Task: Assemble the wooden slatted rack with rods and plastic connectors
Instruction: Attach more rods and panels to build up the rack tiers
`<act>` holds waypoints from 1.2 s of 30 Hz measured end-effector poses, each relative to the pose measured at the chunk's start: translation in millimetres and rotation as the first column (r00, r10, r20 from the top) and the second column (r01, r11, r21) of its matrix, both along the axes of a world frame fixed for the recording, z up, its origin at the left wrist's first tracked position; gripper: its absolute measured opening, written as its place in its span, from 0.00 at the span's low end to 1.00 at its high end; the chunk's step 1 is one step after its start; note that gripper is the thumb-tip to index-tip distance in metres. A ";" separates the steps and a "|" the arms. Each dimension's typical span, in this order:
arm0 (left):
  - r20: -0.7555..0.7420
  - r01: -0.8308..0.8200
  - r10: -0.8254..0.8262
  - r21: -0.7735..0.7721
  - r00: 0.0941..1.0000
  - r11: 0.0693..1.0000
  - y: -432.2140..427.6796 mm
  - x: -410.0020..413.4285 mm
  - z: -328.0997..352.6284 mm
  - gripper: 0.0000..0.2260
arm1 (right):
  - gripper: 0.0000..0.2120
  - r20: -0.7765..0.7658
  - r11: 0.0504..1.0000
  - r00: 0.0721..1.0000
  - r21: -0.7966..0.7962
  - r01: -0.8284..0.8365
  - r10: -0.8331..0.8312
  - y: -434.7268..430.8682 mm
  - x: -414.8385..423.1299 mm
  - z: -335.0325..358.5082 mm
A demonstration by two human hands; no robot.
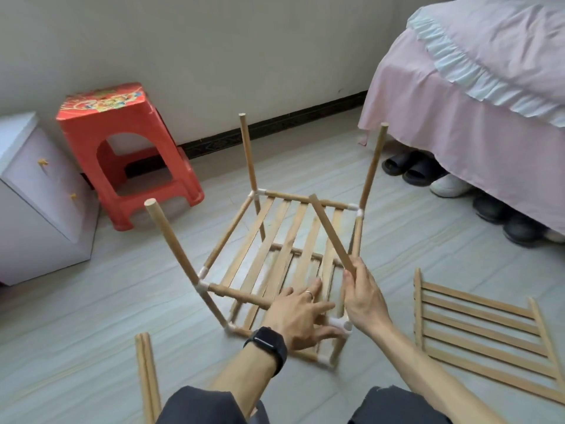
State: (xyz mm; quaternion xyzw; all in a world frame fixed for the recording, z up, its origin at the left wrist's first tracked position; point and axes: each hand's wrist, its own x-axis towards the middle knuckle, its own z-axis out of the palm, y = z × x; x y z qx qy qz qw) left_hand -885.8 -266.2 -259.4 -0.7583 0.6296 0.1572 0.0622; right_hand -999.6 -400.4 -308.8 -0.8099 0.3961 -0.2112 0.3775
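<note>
Half-built rack [238, 295] parked on the floor [91, 347] dead centre, between the red stool [122, 148] and the bed [474, 87]. Two slatted shelves in already, three uprights poking out of the top corners. Left hand [301, 313] with fingers spread and relaxed, laid flat on the near front rail, right beside the empty white connector [339, 324] at the near right corner. Right hand [363, 298] wrapped round the low end of a loose rod [331, 232], tilted up and away over the top shelf, not in the connector. Spare slatted panel [483, 325] lying flat on the floor off to the right, a pair of spare rods [146, 371] down at lower left. White cabinet [36, 194] just left of the stool, shoes [409, 169] tucked under the bed.
</note>
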 end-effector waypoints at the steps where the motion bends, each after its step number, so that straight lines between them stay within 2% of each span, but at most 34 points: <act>1: -0.002 -0.022 0.022 -0.018 1.000 1.000 -7.2 -6.1 -2.1 0.44 | 0.19 -0.017 0.999 0.999 -0.007 -0.033 0.033 -6.9 -1.5 -2.1; 4: -0.018 -0.117 0.116 -0.055 0.993 0.992 -29.7 -22.7 -16.0 0.32 | 0.19 -0.081 0.997 0.993 0.013 -0.081 0.082 -35.8 -3.6 5.0; 7: -0.001 -0.153 0.153 -0.077 0.988 0.985 -45.4 -31.6 -25.3 0.28 | 0.14 -0.073 0.998 0.997 0.058 0.017 -0.013 -54.7 -3.0 27.7; 9: -0.003 -0.149 0.149 -0.100 0.989 0.984 -50.7 -31.2 -27.8 0.27 | 0.11 0.056 0.988 0.988 0.076 0.137 -0.142 -54.7 -8.5 41.5; 11: -0.006 -0.142 0.142 -0.104 0.990 0.984 -51.6 -27.5 -29.0 0.28 | 0.07 0.262 0.965 0.940 0.203 0.168 -0.219 -48.7 -20.4 52.7; 13: 0.007 -0.126 0.127 -0.084 0.992 0.988 -50.9 -23.0 -30.0 0.28 | 0.06 0.404 0.901 0.870 0.423 0.098 -0.284 -43.3 -35.3 58.5; 15: 0.024 -0.105 0.107 -0.062 0.994 0.993 -51.7 -16.8 -29.0 0.28 | 0.05 0.472 0.783 0.789 0.622 0.018 -0.393 -40.0 -45.4 59.3; 18: -0.004 -0.102 0.102 -0.041 0.995 0.994 -54.1 -7.8 -25.8 0.27 | 0.11 0.486 0.641 0.654 0.768 -0.003 -0.579 -35.7 -49.3 54.9; 21: -0.063 -0.132 0.130 -0.035 0.990 0.991 -56.7 -7.3 -27.3 0.27 | 0.14 0.493 0.598 0.572 0.802 -0.006 -0.656 -32.4 -47.0 53.1; 24: -0.062 -0.147 0.145 -0.028 0.988 0.989 -59.8 -11.0 -30.0 0.28 | 0.07 0.514 0.592 0.517 0.805 -0.018 -0.684 -32.9 -43.2 54.2; 29: -0.069 -0.167 0.165 -0.022 0.984 0.986 -65.3 -12.5 -30.3 0.28 | 0.22 0.484 0.552 0.444 0.833 0.028 -0.754 -37.3 -34.4 50.6; 33: -0.073 -0.177 0.173 -0.047 0.982 0.983 -65.1 -13.0 -31.6 0.28 | 0.24 0.486 0.522 0.390 0.853 -0.016 -0.782 -38.5 -28.3 39.7; 36: -0.079 -0.178 0.172 -0.066 0.982 0.982 -64.6 -12.4 -32.0 0.27 | 0.24 0.490 0.527 0.385 0.850 -0.010 -0.782 -41.8 -26.0 36.2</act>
